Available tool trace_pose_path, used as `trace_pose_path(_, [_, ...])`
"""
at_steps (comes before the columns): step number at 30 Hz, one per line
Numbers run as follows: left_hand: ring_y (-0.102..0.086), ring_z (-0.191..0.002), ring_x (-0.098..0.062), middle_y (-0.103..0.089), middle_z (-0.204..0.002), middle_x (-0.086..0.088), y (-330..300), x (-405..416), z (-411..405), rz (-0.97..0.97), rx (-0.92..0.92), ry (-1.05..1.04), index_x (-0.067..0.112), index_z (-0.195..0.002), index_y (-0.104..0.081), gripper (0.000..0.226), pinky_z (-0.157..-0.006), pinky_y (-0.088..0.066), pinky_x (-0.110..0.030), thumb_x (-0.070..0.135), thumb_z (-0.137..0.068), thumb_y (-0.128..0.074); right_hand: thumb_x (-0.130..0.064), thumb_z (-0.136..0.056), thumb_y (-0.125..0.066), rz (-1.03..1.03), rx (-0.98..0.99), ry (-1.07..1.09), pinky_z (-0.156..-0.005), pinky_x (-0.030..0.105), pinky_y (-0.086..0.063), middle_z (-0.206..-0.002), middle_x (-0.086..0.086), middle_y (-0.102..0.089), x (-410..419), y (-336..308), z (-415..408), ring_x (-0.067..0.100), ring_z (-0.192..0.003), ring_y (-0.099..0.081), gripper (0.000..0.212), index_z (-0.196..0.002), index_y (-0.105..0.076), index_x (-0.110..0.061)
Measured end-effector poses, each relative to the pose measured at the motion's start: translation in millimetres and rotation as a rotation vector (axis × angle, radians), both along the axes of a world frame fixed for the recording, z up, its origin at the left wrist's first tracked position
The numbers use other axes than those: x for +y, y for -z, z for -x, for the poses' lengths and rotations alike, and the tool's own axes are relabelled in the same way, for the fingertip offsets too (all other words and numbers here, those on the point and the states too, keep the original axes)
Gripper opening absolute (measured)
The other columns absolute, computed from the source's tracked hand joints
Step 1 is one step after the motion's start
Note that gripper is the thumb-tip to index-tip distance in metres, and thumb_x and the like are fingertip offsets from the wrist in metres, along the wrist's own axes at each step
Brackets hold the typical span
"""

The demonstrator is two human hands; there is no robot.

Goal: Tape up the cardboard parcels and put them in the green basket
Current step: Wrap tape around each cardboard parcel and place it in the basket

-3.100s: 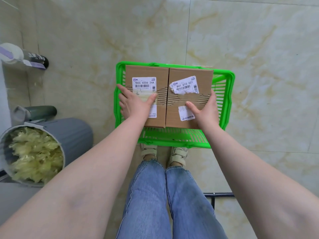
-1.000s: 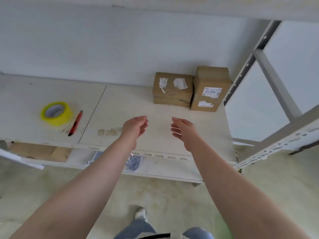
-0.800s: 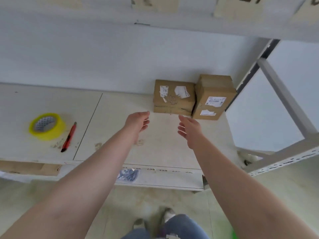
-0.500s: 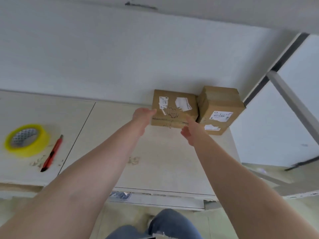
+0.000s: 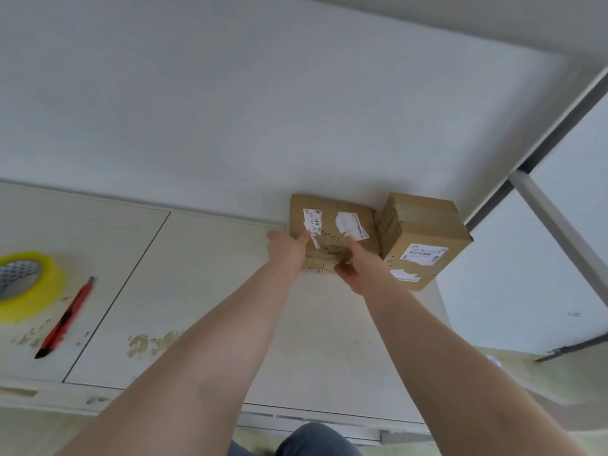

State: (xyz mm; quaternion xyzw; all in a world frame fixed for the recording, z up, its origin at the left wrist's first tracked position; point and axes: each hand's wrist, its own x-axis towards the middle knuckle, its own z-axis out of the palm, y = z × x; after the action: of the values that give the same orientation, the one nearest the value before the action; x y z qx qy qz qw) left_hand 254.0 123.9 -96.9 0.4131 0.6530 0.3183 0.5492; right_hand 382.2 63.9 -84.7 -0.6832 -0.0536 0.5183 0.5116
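A flat brown cardboard parcel with torn white labels sat at the back of a pale worn shelf, against the white wall. The left hand gripped its near left edge, fingers curled over the top. The right hand gripped its near right corner. A taller brown cardboard box stood touching its right side. Far left lay a yellow roll of tape beside a red utility knife.
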Motion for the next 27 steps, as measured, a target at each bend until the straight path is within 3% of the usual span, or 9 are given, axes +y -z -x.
trace_pose_path(3, [-0.056,-0.116,-0.036,-0.055,-0.13,-0.019,-3,-5,7,-0.023,0.046,-0.002,0.001,-0.129,-0.04,0.061,-0.092,-0.05,-0.043,0.031,-0.087,-0.074,-0.03,-0.09,-0.069,0.039,-0.051,0.026,-0.068,0.025,-0.056,-0.122,0.009,-0.06,0,-4,9,0.025,-0.102,-0.064,0.039,-0.119,-0.055,-0.007])
trace_pose_path(6, [-0.058,-0.113,-0.033,-0.058,-0.129,-0.015,-8,-9,37,-0.051,0.062,-0.008,0.004,-0.133,-0.045,0.059,-0.086,-0.048,-0.036,0.032,-0.089,-0.072,-0.03,-0.086,-0.074,0.05,-0.015,0.035,-0.074,0.026,-0.058,-0.117,0.009,-0.061,-4,-8,27,0.02,-0.088,-0.064,0.033,-0.105,-0.057,-0.01])
trace_pose_path(9, [-0.063,-0.104,-0.029,-0.066,-0.123,-0.011,-21,-10,88,-0.083,0.068,-0.023,0.008,-0.132,-0.058,0.047,-0.08,-0.048,-0.031,0.033,-0.093,-0.067,-0.037,-0.084,-0.075,0.077,-0.024,-0.021,-0.087,0.034,-0.056,-0.12,0.007,-0.06,0,-15,51,0.022,-0.096,-0.061,0.04,-0.112,-0.058,-0.014])
trace_pose_path(13, [-0.065,-0.108,-0.031,-0.068,-0.119,-0.014,-54,-3,174,-0.133,0.054,-0.048,0.006,-0.124,-0.064,0.033,-0.096,-0.053,-0.039,0.022,-0.096,-0.064,-0.053,-0.073,-0.079,0.151,-0.189,-0.205,-0.096,0.038,-0.05,-0.116,0.006,-0.055,12,-41,75,0.015,-0.086,-0.051,0.056,-0.107,-0.055,-0.015])
trace_pose_path(15, [-0.064,-0.107,-0.025,-0.066,-0.121,-0.014,-71,0,221,-0.153,-0.017,0.012,0.004,-0.127,-0.061,0.032,-0.094,-0.054,-0.036,0.018,-0.098,-0.06,-0.057,-0.072,-0.078,0.094,-0.248,-0.359,-0.099,0.042,-0.045,-0.13,0.006,-0.05,21,-56,90,0.021,-0.103,-0.053,0.084,-0.138,-0.044,-0.019])
trace_pose_path(17, [-0.064,-0.104,-0.02,-0.066,-0.119,-0.011,-86,-3,267,-0.159,-0.071,0.11,0.004,-0.13,-0.059,0.033,-0.086,-0.054,-0.026,0.018,-0.101,-0.056,-0.056,-0.073,-0.078,-0.033,-0.259,-0.512,-0.107,0.044,-0.036,-0.15,0.004,-0.039,30,-69,111,0.025,-0.133,-0.04,0.094,-0.15,-0.03,-0.028])
trace_pose_path(20, [-0.066,-0.109,-0.016,-0.069,-0.12,-0.007,-104,-9,329,-0.165,-0.063,0.225,0.013,-0.12,-0.065,0.023,-0.094,-0.051,-0.028,0.02,-0.101,-0.056,-0.057,-0.072,-0.077,-0.111,-0.243,-0.768,-0.102,0.051,-0.034,-0.144,-0.003,-0.043,40,-85,148,0.024,-0.139,-0.032,0.079,-0.139,-0.044,-0.033])
trace_pose_path(23, [-0.065,-0.104,-0.01,-0.07,-0.114,0.002,-115,-12,381,-0.169,-0.029,0.271,0.022,-0.111,-0.067,0.017,-0.104,-0.047,-0.034,0.016,-0.1,-0.055,-0.05,-0.072,-0.08,-0.077,-0.085,-0.873,-0.088,0.056,-0.051,-0.135,0.008,-0.048,41,-88,191,0.036,-0.123,-0.048,0.065,-0.127,-0.055,-0.023])
trace_pose_path(27, [-0.058,-0.117,-0.021,-0.061,-0.131,-0.008,-119,-6,427,-0.285,-0.033,-0.015,0.014,-0.147,-0.044,0.052,-0.113,-0.039,-0.041,0.018,-0.098,-0.061,-0.035,-0.075,-0.082,-0.193,0.081,-0.744,-0.077,0.047,-0.059,-0.121,0.014,-0.062,32,-74,270,0.033,-0.101,-0.069,0.048,-0.116,-0.066,-0.017])
